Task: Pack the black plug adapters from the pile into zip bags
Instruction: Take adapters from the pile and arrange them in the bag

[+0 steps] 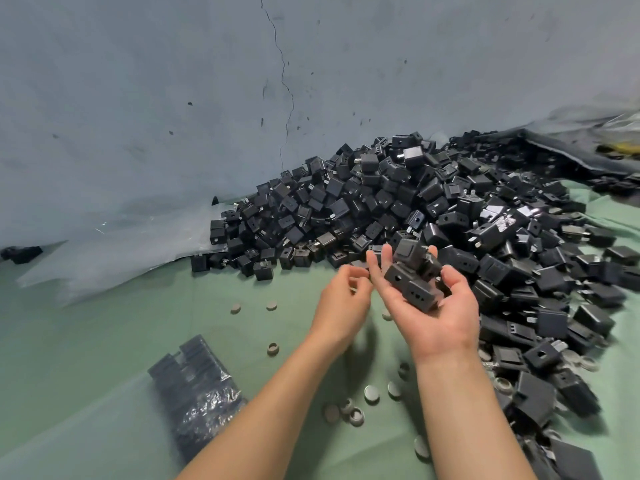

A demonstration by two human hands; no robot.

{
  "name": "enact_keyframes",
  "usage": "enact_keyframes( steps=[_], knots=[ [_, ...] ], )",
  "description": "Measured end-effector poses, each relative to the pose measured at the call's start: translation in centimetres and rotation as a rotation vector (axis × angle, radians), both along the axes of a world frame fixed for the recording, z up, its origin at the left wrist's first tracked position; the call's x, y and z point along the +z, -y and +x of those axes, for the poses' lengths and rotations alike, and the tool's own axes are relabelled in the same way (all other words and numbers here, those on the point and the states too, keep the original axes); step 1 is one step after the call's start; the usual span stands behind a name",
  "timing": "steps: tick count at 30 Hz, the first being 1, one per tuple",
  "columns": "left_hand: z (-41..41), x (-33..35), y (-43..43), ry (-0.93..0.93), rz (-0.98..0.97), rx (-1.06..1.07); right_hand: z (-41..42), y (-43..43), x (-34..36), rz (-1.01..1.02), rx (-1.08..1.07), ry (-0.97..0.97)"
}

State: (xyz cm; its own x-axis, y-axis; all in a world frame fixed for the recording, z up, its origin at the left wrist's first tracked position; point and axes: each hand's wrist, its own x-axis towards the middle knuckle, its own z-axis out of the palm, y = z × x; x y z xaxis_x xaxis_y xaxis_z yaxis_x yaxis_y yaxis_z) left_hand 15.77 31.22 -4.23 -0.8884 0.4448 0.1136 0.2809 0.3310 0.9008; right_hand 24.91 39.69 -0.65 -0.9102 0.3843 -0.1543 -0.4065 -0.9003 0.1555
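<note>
Right hand (pixel 436 313): palm up, fingers cupping several black plug adapters (pixel 412 275), just off the pile's (pixel 398 199) near edge.
Left hand (pixel 343 299): alongside, fingers curled; can't tell if it's pinching anything.
Filled zip bag (pixel 194 386): lower left on the green table (pixel 104 341), well apart from the pile.
Grey caps (pixel 371 393): scattered between.

There are two grips: one left grip (pixel 346 292) and one right grip (pixel 436 317). The right grip holds about four black plug adapters (pixel 412 278). The big pile (pixel 433 209) has far too many to count, hundreds of them. One full zip bag (pixel 194 386) lies on the green cloth (pixel 86 341). Small round grey caps (pixel 371 393) lie loose on the cloth. I count eleven away from the pile, and a few more peek out at its edge. One heap of clear plastic (pixel 114 251) lies at the left. One crack (pixel 285 98) runs down the one wall (pixel 138 98).
</note>
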Motion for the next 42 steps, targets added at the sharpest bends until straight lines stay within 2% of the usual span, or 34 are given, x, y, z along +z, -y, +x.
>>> enact_keyframes(
  steps=[2,5,8,11,15,20,22,25,28,31,36,38,42],
  knots=[
    [0.1,-0.7,-1.3,-0.155,-0.195,-0.111,0.3,-0.4,0.4,-0.021,-0.027,-0.036],
    [0.5,-0.7,-3.1,-0.459,-0.598,-0.181,0.6,-0.8,0.7,-0.027,-0.066,-0.044],
    [0.7,-0.4,-3.9,-0.517,-0.721,-0.173,0.7,-1.0,0.9,-0.037,-0.094,-0.051],
    [0.7,0.1,-3.5,-0.414,-0.638,-0.156,0.6,-1.0,1.1,-0.012,-0.080,-0.039],
    [0.5,2.8,0.5,-0.190,-0.284,-0.031,0.1,0.5,1.6,0.077,-0.040,-0.017],
    [1.8,7.7,11.7,-0.226,-0.023,0.111,-0.9,6.2,2.5,0.198,0.211,0.035],
    [2.9,9.4,17.6,-0.245,0.086,0.237,-1.0,9.0,2.5,0.237,0.340,0.072],
    [4.9,10.3,27.3,-0.234,0.145,0.508,-0.7,12.7,2.1,0.297,0.441,0.129],
    [7.1,9.1,36.1,-0.150,0.122,0.762,0.0,15.0,2.0,0.324,0.459,0.170],
    [9.1,7.7,42.2,-0.055,-0.011,0.859,0.8,16.4,1.9,0.373,0.451,0.218],
    [11.1,4.8,46.6,0.156,-0.446,0.755,2.0,17.8,1.4,0.466,0.462,0.295],
    [11.1,3.4,47.3,0.162,-0.576,0.692,2.3,18.1,1.4,0.495,0.453,0.317],
    [10.8,2.5,47.8,0.122,-0.492,0.580,2.3,18.6,1.4,0.542,0.430,0.337]
  ],
)
